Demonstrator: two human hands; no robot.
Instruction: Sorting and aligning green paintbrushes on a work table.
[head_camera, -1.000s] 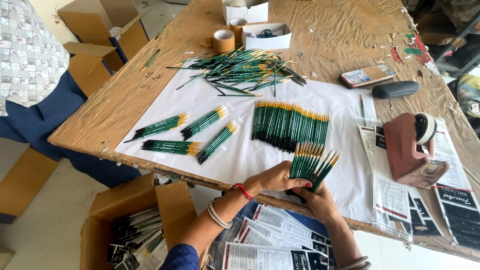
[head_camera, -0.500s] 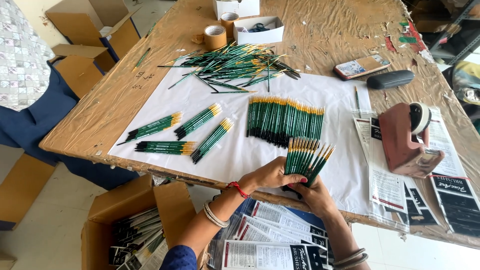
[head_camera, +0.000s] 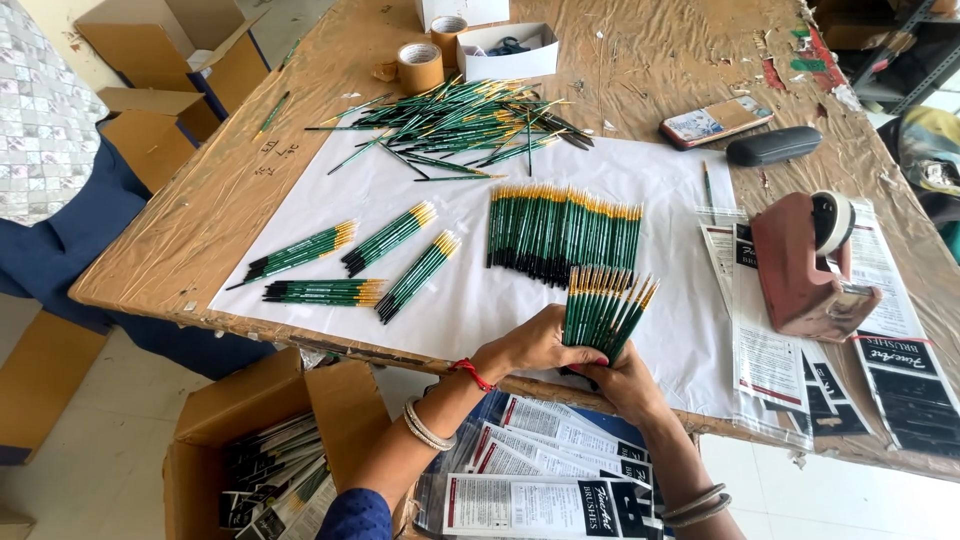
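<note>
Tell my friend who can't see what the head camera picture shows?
Both hands, left hand and right hand, hold a fan of green paintbrushes over white paper on a brown table. More brushes lie in a row and a loose pile.

Left of the red tape dispenser (head_camera: 805, 268): four small brush bundles (head_camera: 352, 262), one brush row (head_camera: 563, 232), two tape rolls (head_camera: 420, 66), one phone (head_camera: 716, 121), one black case (head_camera: 773, 146).
</note>
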